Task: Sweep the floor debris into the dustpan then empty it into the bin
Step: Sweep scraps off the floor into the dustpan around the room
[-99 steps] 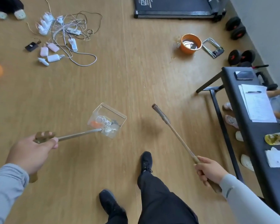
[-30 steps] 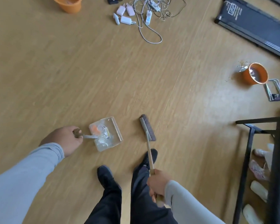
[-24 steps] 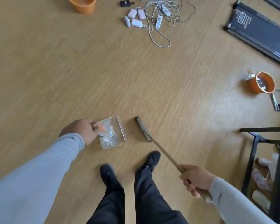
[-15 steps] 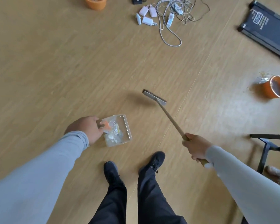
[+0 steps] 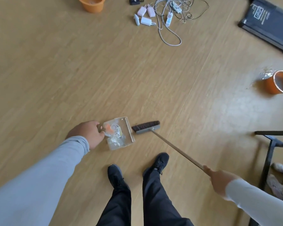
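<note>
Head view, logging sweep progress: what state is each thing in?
Dustpan: flat on the floor, holding debris.
Broom: head down at the dustpan's lip.
Left hand: gripping the dustpan's handle.
Right hand: gripping the broom's stick.
Orange bin: upright, open, scraps beside it.

Floor (image 5: 72, 70): tan wood-grain. Dustpan (image 5: 121, 141): clear, holding white and orange bits. Broom (image 5: 145, 127): dark brown bristles, grey head, tan stick. Buckets (image 5: 279, 82): orange. Sleeves (image 5: 39, 176): light grey. Trousers (image 5: 153, 201) and shoes (image 5: 158, 160): black. Cables (image 5: 170, 13): white.
</note>
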Tool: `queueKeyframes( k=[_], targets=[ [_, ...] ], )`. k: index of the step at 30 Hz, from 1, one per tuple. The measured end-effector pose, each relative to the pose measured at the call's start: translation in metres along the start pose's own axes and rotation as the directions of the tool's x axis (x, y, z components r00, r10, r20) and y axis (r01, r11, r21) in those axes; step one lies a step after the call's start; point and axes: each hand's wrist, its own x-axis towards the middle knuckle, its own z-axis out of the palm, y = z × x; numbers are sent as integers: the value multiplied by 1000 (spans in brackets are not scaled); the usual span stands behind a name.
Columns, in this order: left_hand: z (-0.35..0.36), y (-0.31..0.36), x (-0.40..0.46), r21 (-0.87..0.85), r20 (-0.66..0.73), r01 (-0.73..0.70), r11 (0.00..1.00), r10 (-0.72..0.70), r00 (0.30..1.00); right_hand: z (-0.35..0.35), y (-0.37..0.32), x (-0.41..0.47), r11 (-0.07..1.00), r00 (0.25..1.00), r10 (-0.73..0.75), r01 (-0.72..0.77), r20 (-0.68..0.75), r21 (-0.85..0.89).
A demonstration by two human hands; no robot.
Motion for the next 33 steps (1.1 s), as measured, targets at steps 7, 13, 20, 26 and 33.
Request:
queueKeyframes(
  k=[7, 13, 20, 26, 33],
  targets=[
    [-2, -6, -15, -45, 47, -23, 999, 25, 999, 4, 56, -29, 964, 997, 65, -71, 32, 256],
    [0, -1, -32, -12, 78, -55, 998, 55, 995, 5, 39, -55, 861, 994, 65, -100, 87, 499],
    [23, 2, -30, 16, 63, -34, 999, 33, 997, 26, -84, -1, 790, 975, -101, -41, 196, 611],
    [27, 0, -27, 16, 22, -47, 999, 47, 999, 54, -136, -52, 766, 939, -240, 26, 248, 643],
    [22, -1, -29, 5, 29, -47, 999, 47, 998, 5, -67, -89, 522, 833, -367, -185, 415, 833]
  ],
)
